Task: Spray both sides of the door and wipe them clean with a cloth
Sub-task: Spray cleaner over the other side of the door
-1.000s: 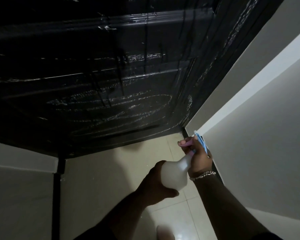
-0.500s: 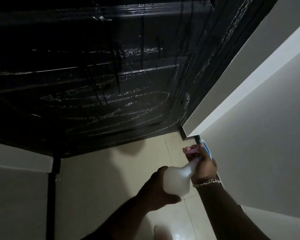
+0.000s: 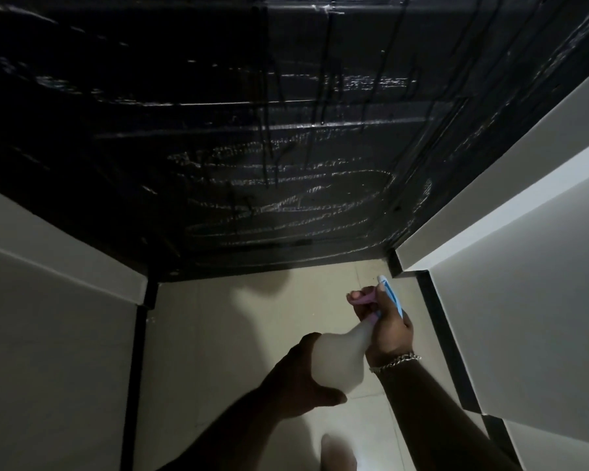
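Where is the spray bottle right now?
In the head view the spray bottle is low and right of centre, above the floor tiles in front of the black door; the left hand cups its body, the right hand grips its neck.

Dim, grainy wide-angle view with bowed edges; wet streaks glint on the door (image 3: 286, 147), soft shadows on the floor (image 3: 218, 334).

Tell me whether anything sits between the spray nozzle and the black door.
Nothing visible does. The spray bottle is held by the left hand at its body and the right hand at the trigger; only bare floor lies before the door.
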